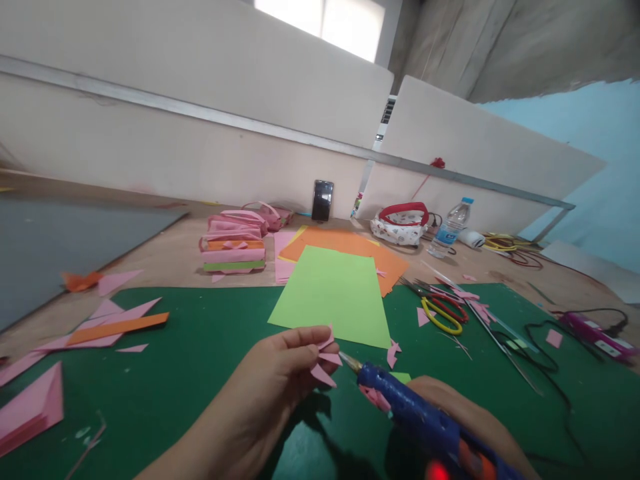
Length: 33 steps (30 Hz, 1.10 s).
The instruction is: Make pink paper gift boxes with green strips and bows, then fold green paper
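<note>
Between the thumb and fingers of my left hand [287, 367] is a small folded pink paper piece [324, 375] with pointed ends. My right hand [457, 407] grips a blue hot glue gun [410, 407], partly hiding my fingers behind its body. The metal nozzle points left and sits right beside the pink paper; whether it touches cannot be made out. A red light glows low on the gun. Beyond my hands, a light green paper sheet [333, 290] lies over orange paper [395, 263]. Pink paper scraps [393, 353] lie near the nozzle on the green mat [200, 373].
Scissors [443, 317], a ruler [500, 347] and a black cable [563, 393] lie to the right, near a purple power strip [597, 337]. Behind stand a water bottle [450, 228], a pouch [400, 227], a phone [323, 200] and pink paper bundles [234, 247]. Folded pink paper [33, 407] lies left.
</note>
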Available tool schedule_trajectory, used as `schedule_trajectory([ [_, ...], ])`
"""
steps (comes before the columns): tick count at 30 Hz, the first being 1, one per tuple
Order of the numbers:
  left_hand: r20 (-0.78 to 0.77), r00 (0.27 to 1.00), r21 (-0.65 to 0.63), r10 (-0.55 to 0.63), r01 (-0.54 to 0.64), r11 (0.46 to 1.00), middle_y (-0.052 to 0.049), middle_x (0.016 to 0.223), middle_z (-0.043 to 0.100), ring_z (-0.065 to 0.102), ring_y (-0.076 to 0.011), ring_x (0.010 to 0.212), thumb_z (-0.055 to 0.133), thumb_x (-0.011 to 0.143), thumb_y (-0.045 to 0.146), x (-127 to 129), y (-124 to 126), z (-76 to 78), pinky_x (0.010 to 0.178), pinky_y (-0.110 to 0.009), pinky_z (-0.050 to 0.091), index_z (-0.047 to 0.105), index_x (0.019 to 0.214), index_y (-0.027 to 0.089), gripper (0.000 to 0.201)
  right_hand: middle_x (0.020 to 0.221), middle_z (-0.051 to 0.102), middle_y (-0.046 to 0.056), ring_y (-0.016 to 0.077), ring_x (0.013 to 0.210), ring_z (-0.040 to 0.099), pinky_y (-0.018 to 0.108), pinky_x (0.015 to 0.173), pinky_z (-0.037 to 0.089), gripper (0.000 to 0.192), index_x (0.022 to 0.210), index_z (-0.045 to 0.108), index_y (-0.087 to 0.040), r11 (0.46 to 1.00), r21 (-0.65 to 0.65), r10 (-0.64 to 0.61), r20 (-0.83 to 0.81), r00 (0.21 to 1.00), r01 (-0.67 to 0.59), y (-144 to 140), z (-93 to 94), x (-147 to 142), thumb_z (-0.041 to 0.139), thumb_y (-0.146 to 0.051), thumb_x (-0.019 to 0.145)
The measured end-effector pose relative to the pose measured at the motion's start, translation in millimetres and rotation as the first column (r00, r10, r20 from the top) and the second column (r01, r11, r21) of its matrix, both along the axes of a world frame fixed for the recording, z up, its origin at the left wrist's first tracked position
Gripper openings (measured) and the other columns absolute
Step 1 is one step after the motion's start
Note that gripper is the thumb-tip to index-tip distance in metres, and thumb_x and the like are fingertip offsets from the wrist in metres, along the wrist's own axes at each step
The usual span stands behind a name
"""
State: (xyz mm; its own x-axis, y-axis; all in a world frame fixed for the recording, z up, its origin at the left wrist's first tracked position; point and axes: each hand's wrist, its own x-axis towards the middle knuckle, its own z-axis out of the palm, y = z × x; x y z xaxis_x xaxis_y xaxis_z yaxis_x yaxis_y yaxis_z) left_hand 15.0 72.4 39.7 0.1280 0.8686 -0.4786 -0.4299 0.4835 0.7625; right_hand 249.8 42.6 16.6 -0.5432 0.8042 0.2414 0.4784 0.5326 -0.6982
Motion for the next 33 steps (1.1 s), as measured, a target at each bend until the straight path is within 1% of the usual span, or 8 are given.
schedule_trajectory([
  [4,-0.040,0.999,-0.013,0.007,-0.007,1.000,-0.009,0.081,0.068,0.063,-0.0111,0.066,0.063,0.072,0.004,2,-2,5.7,0.063,-0.019,0.051,0.059,0.099,0.007,0.027,0.081,0.062,0.006,0.0173,0.067,0.058,0.026,0.059,0.048,0.050,0.103,0.064,-0.021,0.999,0.004,-0.043,-0.030,0.999,0.044,0,-3.7,-2,0.044,-0.063,0.084],
  [7,-0.009,1.000,-0.018,0.002,-0.002,1.000,-0.011,0.087,0.068,0.064,-0.0129,0.068,0.057,0.076,0.006,1,-1,4.4,0.065,-0.022,0.051,0.059,0.104,0.007,0.027,0.081,0.062,0.006,0.0175,0.069,0.059,0.025,0.060,0.048,0.048,0.104,0.063,-0.021,0.999,0.011,-0.037,-0.007,0.999,0.037,1,-1.6,-3,0.047,-0.061,0.083],
  [11,0.071,0.997,-0.009,-0.024,0.025,1.000,-0.012,0.093,0.068,0.066,-0.0159,0.073,0.047,0.063,-0.008,1,0,-1.5,0.070,-0.027,0.052,0.051,0.121,0.011,0.061,0.075,0.061,0.003,0.0140,0.060,0.055,0.022,0.053,0.044,0.040,0.096,0.064,-0.020,0.994,0.033,-0.103,0.063,0.993,0.101,2,2.2,-7,0.053,-0.056,0.082],
  [16,0.001,1.000,0.050,-0.031,0.030,0.998,-0.014,0.105,0.066,0.068,-0.0190,0.074,0.041,0.050,-0.012,4,-3,-2.7,0.066,-0.029,0.051,0.041,0.131,0.016,0.085,0.068,0.059,0.003,0.0129,0.055,0.051,0.022,0.049,0.041,0.059,0.085,0.064,-0.019,0.988,0.015,-0.155,0.051,0.987,0.155,0,1.9,-15,0.039,-0.073,0.079],
  [19,0.013,1.000,0.026,-0.007,0.006,1.000,-0.020,0.116,0.061,0.068,-0.0236,0.083,0.044,0.055,-0.012,3,-4,-0.7,0.067,-0.031,0.052,0.037,0.133,0.015,0.083,0.071,0.061,0.004,0.0148,0.061,0.055,0.023,0.053,0.042,0.061,0.086,0.064,-0.019,0.987,-0.004,-0.159,0.039,0.987,0.159,-1,-0.4,-17,0.034,-0.073,0.081],
  [23,0.030,0.999,-0.001,-0.010,0.010,1.000,-0.023,0.121,0.058,0.066,-0.0264,0.093,0.049,0.059,-0.011,0,-2,1.1,0.071,-0.031,0.052,0.033,0.136,0.014,0.082,0.074,0.062,0.005,0.0158,0.065,0.057,0.023,0.056,0.043,0.057,0.086,0.062,-0.019,0.990,0.013,-0.140,0.029,0.990,0.139,-1,-3.6,-19,0.036,-0.070,0.082],
  [26,0.061,0.998,0.002,-0.028,0.028,1.000,-0.024,0.125,0.056,0.066,-0.0261,0.092,0.049,0.060,-0.011,-1,-2,0.7,0.070,-0.032,0.052,0.031,0.137,0.013,0.082,0.071,0.060,0.004,0.0147,0.062,0.054,0.023,0.054,0.041,0.053,0.082,0.060,-0.019,0.992,0.022,-0.125,0.068,0.990,0.124,0,-3.7,-19,0.042,-0.069,0.081],
  [33,0.077,0.996,0.025,-0.045,0.043,0.999,-0.025,0.123,0.056,0.067,-0.0232,0.085,0.054,0.063,-0.008,2,-3,-0.1,0.067,-0.029,0.053,0.032,0.134,0.010,0.077,0.068,0.055,0.003,0.0136,0.059,0.049,0.022,0.050,0.037,0.056,0.077,0.056,-0.019,0.995,-0.026,-0.097,0.120,0.988,0.101,2,-5.4,-21,0.036,-0.070,0.082],
])
